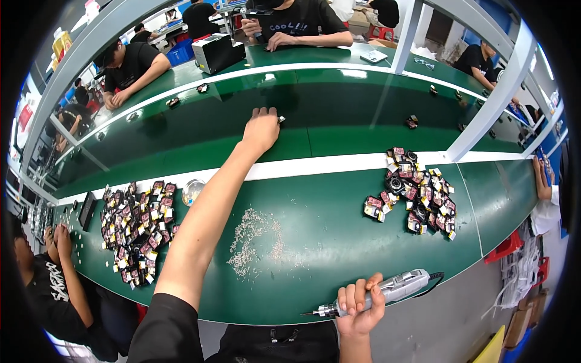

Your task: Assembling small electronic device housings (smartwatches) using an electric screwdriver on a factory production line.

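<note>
My left hand (261, 132) stretches over the dark green conveyor belt (345, 103), fingers curled downward. A small part with a white tab (281, 120) pokes out beside its fingers; the rest of it is hidden under the hand. In my right hand (361, 305), closed round its grey body, is an electric screwdriver (404, 285), its bit pointing left over the near bench edge. Loose small screws (257, 242) lie scattered on the green bench (339, 212) between my arms. Piles of small black assemblies with white tabs lie left (136, 233) and right (423, 193).
A round dish (193, 190) stands by the left pile, near a black tray (88, 212). A grey frame post (493, 91) rises at right. Several assemblies sit along the belt. Co-workers sit opposite and at left; a black box (218, 53) stands across the belt.
</note>
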Demonstrator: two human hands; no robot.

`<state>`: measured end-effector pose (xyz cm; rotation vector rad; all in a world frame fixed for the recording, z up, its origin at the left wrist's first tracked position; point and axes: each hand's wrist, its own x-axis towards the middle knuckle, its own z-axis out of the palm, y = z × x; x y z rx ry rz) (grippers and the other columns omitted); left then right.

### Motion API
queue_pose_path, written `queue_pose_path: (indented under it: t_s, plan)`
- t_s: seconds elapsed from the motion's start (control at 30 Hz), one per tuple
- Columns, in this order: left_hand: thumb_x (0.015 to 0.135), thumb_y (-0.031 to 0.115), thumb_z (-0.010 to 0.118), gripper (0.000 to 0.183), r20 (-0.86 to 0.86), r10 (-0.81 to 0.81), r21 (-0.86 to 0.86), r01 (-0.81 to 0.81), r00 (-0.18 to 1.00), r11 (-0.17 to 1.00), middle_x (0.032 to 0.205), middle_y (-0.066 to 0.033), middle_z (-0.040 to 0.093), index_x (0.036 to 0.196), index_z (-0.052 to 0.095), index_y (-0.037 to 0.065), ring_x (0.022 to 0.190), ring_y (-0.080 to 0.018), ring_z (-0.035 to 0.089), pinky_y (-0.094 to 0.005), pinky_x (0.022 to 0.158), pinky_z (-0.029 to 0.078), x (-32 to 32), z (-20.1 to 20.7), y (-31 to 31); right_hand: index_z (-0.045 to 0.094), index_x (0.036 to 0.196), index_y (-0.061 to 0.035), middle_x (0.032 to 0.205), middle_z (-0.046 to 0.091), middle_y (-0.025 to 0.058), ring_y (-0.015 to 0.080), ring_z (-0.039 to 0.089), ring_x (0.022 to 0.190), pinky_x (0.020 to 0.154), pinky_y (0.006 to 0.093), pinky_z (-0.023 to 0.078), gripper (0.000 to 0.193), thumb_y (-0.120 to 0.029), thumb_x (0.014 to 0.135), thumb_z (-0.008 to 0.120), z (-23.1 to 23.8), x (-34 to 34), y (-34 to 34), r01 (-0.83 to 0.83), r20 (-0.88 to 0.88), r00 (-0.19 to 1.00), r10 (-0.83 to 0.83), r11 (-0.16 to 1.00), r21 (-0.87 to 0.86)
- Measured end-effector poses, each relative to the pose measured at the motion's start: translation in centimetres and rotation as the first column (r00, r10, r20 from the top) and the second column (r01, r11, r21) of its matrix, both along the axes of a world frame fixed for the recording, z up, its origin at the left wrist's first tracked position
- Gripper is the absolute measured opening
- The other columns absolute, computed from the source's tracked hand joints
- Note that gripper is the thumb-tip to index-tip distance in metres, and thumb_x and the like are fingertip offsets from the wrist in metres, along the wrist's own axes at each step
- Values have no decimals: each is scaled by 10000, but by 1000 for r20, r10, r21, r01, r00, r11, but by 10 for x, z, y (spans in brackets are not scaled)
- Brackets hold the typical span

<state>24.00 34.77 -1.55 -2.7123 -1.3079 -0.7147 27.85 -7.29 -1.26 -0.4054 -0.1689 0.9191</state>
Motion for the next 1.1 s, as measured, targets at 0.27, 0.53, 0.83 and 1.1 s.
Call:
queue_pose_path:
  t_s: [0.27,0.53,0.83,1.1]
  plan:
    - [754,74,630,241,293,-384,-185,446,876,876,951,-144,642,974,611,-24,888,-297,590,-371,782,485,-50,44,-125,439,883,-75,507,361,-16,86,373,410,461,261,370,120,-177,943,458,-1,4,5,3,-17,1000,-3,1000,3]
    - [648,-31,695,490,189,-601,-314,628,777,712,1159,-163,567,1115,546,-41,971,-331,569,-394,836,490,-145,36,-320,421,875,-82,500,365,-19,89,356,382,439,265,375,132,-195,940,439,-3,-4,-20,-34,-57,998,35,999,20]
    - [750,-60,629,241,254,-492,-327,552,833,767,978,-138,566,980,555,-44,897,-302,561,-378,730,478,-142,31,-334,448,904,-74,502,379,-5,107,367,384,452,281,384,106,-179,924,448,-3,-41,-33,-281,42,959,280,960,11]
    - [602,3,647,354,78,-532,-284,530,843,799,960,-135,584,944,585,-65,876,-283,583,-350,676,524,-135,31,-340,432,944,-58,527,387,30,138,400,420,453,290,385,63,-102,909,459,-10,-81,-32,-258,51,961,272,949,-183]
